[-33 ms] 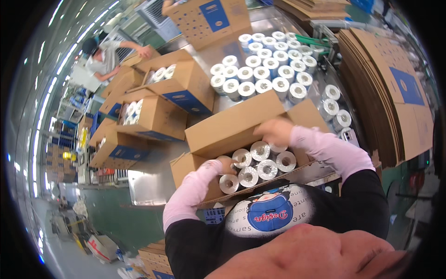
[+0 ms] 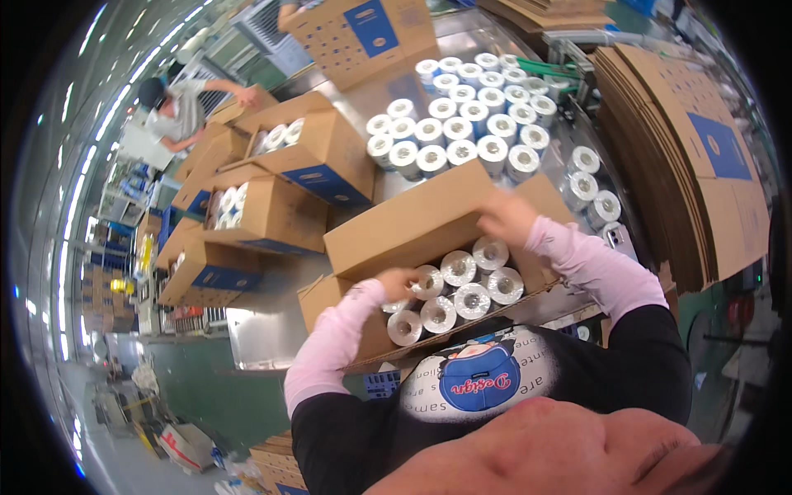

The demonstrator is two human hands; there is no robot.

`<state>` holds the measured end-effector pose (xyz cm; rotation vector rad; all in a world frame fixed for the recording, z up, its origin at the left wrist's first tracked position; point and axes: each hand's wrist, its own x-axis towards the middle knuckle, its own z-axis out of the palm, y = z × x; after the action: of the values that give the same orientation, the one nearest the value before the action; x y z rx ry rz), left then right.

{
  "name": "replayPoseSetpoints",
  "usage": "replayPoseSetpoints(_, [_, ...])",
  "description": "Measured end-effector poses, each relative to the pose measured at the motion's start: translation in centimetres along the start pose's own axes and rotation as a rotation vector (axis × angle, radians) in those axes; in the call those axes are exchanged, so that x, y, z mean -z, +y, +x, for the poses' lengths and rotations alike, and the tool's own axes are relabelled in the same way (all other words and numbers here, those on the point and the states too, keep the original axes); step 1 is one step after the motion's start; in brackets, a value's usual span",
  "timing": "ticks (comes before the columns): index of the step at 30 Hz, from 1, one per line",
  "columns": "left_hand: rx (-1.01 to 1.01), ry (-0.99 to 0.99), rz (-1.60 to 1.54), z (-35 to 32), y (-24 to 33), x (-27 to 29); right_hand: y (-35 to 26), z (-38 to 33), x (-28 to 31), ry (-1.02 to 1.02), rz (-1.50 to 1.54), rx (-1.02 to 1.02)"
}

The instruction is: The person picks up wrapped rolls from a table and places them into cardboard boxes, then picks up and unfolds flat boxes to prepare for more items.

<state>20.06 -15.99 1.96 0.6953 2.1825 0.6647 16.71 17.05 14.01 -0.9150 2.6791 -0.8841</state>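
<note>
And here's your left hand (image 2: 400,284), fingers bent down into the open carton (image 2: 404,219) right in front of you, at the edge of a white wrapped roll (image 2: 428,282); they're touching it or just beside it, and whether they grip I can't tell. Over to your right hand (image 2: 509,219), blurred, hovering at the carton's far right corner, fingers pointing left; whether they're loose or closed on anything, I can't tell. Just below those right fingers, nearer you, sits another roll (image 2: 490,252), and between your two hands the rolls stand on end in two rows, cores facing up. The long flap rises beyond your left fingers, the side flap (image 2: 544,198) just right of your right ones. Past both, well ahead, a crowd of upright rolls (image 2: 458,129) covers part of the metal table (image 2: 272,330). Right of your right fingers, near the forearm, there's a phone (image 2: 617,240), then a stack of flattened cartons (image 2: 716,148). Left of your left fingers, well apart, packed cartons (image 2: 334,165) line up, a co-worker (image 2: 177,111) reaching in behind them.
</note>
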Motion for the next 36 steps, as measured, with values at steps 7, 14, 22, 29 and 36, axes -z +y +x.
replayPoseSetpoints(7, [-0.067, 0.892, 0.197, 11.4, 3.6, 12.6, 11.7, -7.5, -9.0, 0.404, 0.449, -0.256])
replayPoseSetpoints(14, [0.103, 0.369, 0.447, 28.8, 2.0, 4.0, 26.9, -5.3, -1.8, 0.43, -0.392, -0.692])
replayPoseSetpoints(22, [0.635, 0.653, 0.224, 35.7, -1.9, 14.3, 40.2, -4.4, 2.9, -0.345, -0.512, -0.789])
replayPoseSetpoints(29, [0.79, 0.423, 0.256, 37.6, 1.9, 13.2, 44.0, -5.8, -2.2, -0.082, -0.589, -0.86])
replayPoseSetpoints(36, [0.636, 0.348, 0.335, 34.1, 0.7, 11.0, 36.1, -8.5, -17.8, 0.078, -0.538, -0.687])
